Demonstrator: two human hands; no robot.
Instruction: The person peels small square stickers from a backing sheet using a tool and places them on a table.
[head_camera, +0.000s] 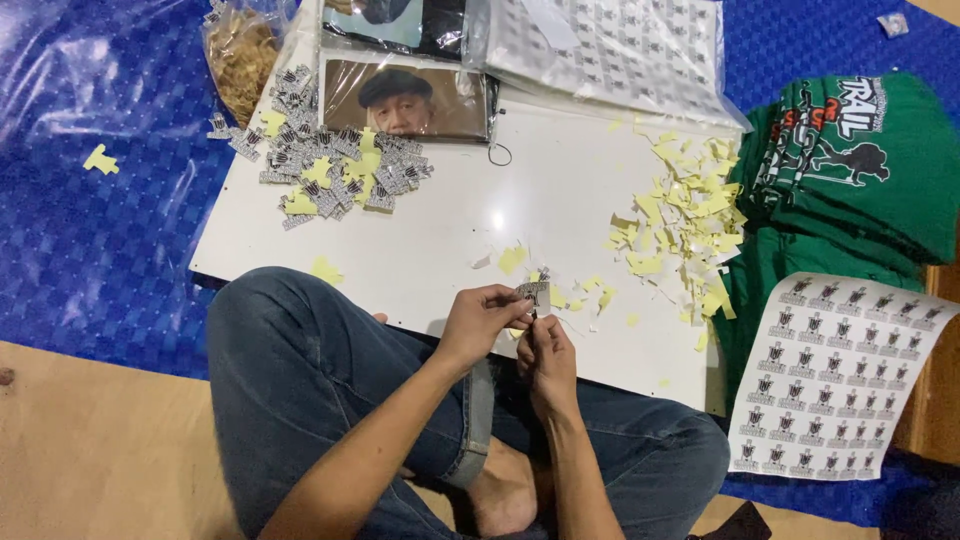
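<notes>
My left hand (480, 320) pinches a small grey printed sticker (534, 292) by its edge, just above the near edge of the white board (450, 210). Directly below it, my right hand (545, 355) has its fingertips on the sticker's lower side; whether it holds a thin tool I cannot tell. On the board's far left lies a pile of peeled stickers (335, 170) mixed with yellow scraps. Yellow backing scraps (685, 215) are heaped at the right.
A sheet of uncut stickers (835, 375) lies on the floor at my right. Folded green shirts (860, 165) are stacked beyond it. A framed photo (405, 98), a bagged sticker sheet (620, 50) and a bag of rubber bands (240, 55) lie at the board's far edge. My crossed legs (300, 380) press against the board.
</notes>
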